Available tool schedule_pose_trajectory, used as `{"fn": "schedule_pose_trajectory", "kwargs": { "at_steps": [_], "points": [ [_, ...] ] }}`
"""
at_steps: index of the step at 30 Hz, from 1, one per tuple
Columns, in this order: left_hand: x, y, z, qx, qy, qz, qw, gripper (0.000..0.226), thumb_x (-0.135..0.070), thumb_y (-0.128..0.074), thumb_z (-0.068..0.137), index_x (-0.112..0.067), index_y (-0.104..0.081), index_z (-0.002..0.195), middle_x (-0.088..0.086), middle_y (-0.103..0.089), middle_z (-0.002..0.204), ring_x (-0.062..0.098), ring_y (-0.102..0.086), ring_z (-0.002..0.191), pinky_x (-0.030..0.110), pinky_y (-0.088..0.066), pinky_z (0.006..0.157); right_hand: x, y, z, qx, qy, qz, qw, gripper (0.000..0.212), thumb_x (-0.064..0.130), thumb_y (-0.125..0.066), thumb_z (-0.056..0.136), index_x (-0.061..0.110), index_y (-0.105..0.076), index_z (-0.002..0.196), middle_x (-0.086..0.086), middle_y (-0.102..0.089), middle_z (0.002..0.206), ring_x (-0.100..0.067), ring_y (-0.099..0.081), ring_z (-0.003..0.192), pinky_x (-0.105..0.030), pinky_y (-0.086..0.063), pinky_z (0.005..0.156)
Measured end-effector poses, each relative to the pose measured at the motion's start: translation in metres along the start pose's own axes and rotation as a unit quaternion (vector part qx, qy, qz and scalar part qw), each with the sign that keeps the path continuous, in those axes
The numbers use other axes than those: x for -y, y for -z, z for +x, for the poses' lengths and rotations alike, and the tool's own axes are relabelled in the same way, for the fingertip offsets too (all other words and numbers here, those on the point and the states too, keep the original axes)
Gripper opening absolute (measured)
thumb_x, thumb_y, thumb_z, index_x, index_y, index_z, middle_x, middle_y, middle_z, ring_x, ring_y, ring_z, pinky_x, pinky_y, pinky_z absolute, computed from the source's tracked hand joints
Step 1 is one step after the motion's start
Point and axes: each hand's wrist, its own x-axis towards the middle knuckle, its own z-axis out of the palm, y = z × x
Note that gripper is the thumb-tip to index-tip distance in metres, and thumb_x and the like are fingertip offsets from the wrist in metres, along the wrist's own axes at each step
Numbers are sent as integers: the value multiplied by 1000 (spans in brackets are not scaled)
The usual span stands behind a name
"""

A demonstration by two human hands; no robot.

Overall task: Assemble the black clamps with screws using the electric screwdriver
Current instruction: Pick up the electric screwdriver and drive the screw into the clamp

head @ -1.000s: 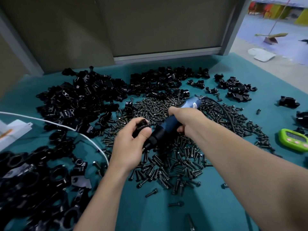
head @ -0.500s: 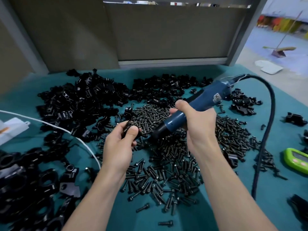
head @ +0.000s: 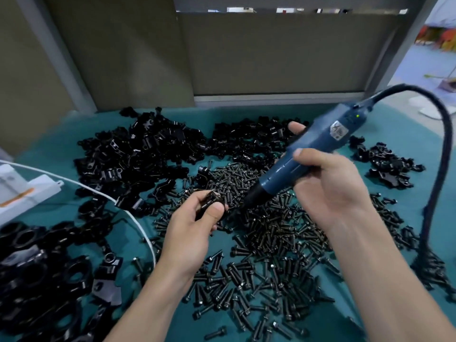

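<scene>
The left hand [head: 190, 233] pinches a small black clamp [head: 209, 201] above the heap of loose black screws [head: 271, 243]. The right hand [head: 328, 191] grips the blue cylindrical electric screwdriver [head: 308, 154]. Its long axis slants down-left, with the tip just right of the clamp.

Both forearms reach in from the table's [head: 343, 322] near edge. Left hand [head: 195, 233] curled, thumb and fingers [head: 191, 201] pinching a black clamp [head: 209, 201]. Right hand [head: 328, 191] wrapped round the electric screwdriver [head: 308, 154], thumb across its barrel.
</scene>
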Motion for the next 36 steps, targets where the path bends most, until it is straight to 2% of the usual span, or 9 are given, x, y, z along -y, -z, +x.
{"fn": "schedule_pose_trajectory", "kwargs": {
  "at_steps": [4, 7, 11, 16, 20, 23, 29, 33, 36],
  "points": [
    [3, -1, 2, -18, 2, -9, 1000, 18, -27, -60, 105, -40, -72, 101, -9, -76, 103, 3, -60, 78, 31, -47, 80, -9, 3, -3, 94, 80, -114, 986, 38, 3, -71, 74, 22, -76, 106, 5, -72, 116, -5, -62, 95, -25, -51, 86],
    [3, -2, 2, -13, 9, -11, 1000, 20, -27, -61, 105, -42, -72, 100, -15, -72, 89, 2, -57, 72, 31, -46, 79, -26, -4, -9, 113, 62, -79, 988, 32, 2, -68, 77, 14, -75, 107, -9, -71, 109, -22, -65, 105, -45, -54, 99],
    [3, -4, 1, -12, 14, -9, 1000, 17, -30, -62, 104, -44, -72, 103, -14, -73, 91, 0, -57, 70, 31, -44, 78, -43, -15, -16, -25, 20, 24, 999, 40, -2, -73, 69, 5, -65, 108, -14, -71, 95, -29, -71, 89, -49, -57, 97],
    [-1, -2, -2, -8, 13, -14, 1000, 17, -32, -61, 104, -45, -72, 104, -11, -75, 101, -1, -59, 74, 30, -45, 81, -8, 1, -4, -177, -8, 165, 970, 38, 3, -67, 64, 10, -52, 98, -3, -57, 69, -20, -53, 60, -35, -54, 66],
    [-1, -1, -2, -1, 6, -2, 1000, 17, -33, -62, 103, -47, -72, 104, -12, -75, 99, -2, -61, 77, 29, -47, 82, 12, -3, -10, -117, 61, -27, 991, 23, 1, -65, 66, 9, -56, 85, -9, -53, 62, -24, -50, 53, -36, -51, 57],
    [1, -3, -2, 4, -6, 29, 1000, 16, -32, -63, 103, -45, -71, 104, -15, -74, 94, -5, -64, 77, 22, -48, 73, 11, -26, -20, -16, 138, -185, 973, 21, -1, -67, 63, 19, -66, 69, -8, -60, 60, -25, -54, 51, -35, -51, 51],
    [0, -4, 0, 12, -22, 33, 999, 21, -18, -66, 103, -37, -72, 95, -12, -70, 75, -1, -58, 63, 13, -46, 60, -16, -45, -38, 92, 168, -330, 924, 12, 19, -74, 76, 18, -68, 86, -11, -71, 72, -42, -65, 64, -60, -58, 58],
    [-2, -3, -2, 14, -7, 67, 998, 21, -25, -67, 102, -46, -70, 101, -15, -76, 93, 0, -70, 80, 22, -56, 69, -19, -30, -32, 19, 151, -226, 962, 31, 6, -73, 74, 30, -70, 94, -7, -66, 72, -25, -61, 58, -41, -56, 56],
    [-2, -2, -4, 21, -11, 92, 995, 26, -24, -67, 101, -50, -67, 101, -20, -75, 100, -1, -67, 93, 29, -50, 84, -16, -12, -18, -76, 104, -64, 990, 39, -3, -72, 73, 19, -65, 103, -12, -63, 78, -22, -57, 57, -34, -52, 58]
  ]
}}
